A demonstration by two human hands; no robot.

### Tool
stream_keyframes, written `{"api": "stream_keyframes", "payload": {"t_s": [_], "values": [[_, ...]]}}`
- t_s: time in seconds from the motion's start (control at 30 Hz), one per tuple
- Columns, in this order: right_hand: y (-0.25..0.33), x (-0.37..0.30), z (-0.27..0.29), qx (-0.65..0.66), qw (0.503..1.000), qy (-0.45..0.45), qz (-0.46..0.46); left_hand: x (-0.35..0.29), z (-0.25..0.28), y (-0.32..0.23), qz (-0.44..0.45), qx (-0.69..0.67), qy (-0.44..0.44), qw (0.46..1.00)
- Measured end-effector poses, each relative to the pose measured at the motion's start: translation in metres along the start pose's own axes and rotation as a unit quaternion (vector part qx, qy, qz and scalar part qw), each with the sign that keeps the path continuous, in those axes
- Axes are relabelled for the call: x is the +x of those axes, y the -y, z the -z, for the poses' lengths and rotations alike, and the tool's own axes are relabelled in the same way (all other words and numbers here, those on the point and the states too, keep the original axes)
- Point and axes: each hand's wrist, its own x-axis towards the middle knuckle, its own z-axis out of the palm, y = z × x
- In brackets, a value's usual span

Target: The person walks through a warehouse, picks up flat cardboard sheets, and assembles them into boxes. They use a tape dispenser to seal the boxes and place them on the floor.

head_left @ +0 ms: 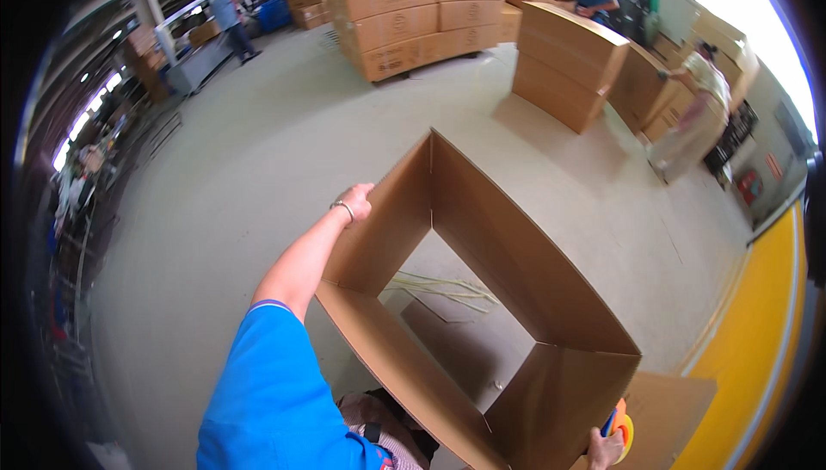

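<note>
A large open brown cardboard box sleeve (508, 246), with no top or bottom closed, stands on the concrete floor in front of me. My left hand (357, 201), with a metal bangle on its wrist, grips the upper edge of the box's far left panel. My right hand (605, 450) is at the lower right, at the box's near corner, holding an orange and blue tape roll (621, 425). Through the open box I see the floor and some pale plastic strapping (443, 287).
Stacks of closed cardboard boxes (413, 9) stand at the back, and tall flat cartons (568, 61) at the right. Three other people work in the distance. A yellow floor strip (757, 349) runs along the right. A flat cardboard sheet (671, 401) lies by the box.
</note>
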Motion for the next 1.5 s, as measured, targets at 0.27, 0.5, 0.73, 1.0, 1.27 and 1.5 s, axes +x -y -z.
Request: {"api": "stream_keyframes", "payload": {"t_s": [0.27, 0.5, 0.73, 1.0, 1.27, 1.5], "values": [[0.104, 0.135, -0.071, -0.044, 0.981, -0.054, 0.181, -0.004, -0.044, 0.111, 0.071, 0.012, 0.004, 0.997], [0.150, 0.162, -0.127, -0.167, 0.978, 0.041, 0.117, -0.015, -0.107, 0.063, 0.009, 0.112, -0.031, 0.993], [0.209, 0.121, -0.142, -0.152, 0.988, -0.004, 0.006, -0.032, -0.251, 0.043, -0.017, 0.347, -0.037, 0.937], [0.215, 0.055, -0.237, 0.040, 0.988, 0.041, 0.145, -0.033, -0.241, 0.039, 0.010, 0.300, 0.339, 0.892], [0.164, 0.062, -0.317, -0.200, 0.904, 0.030, 0.377, -0.039, -0.287, 0.094, 0.032, 0.426, 0.350, 0.834], [0.172, 0.076, -0.304, -0.262, 0.863, 0.104, 0.420, -0.038, -0.222, 0.055, 0.033, 0.206, 0.270, 0.940]]}}
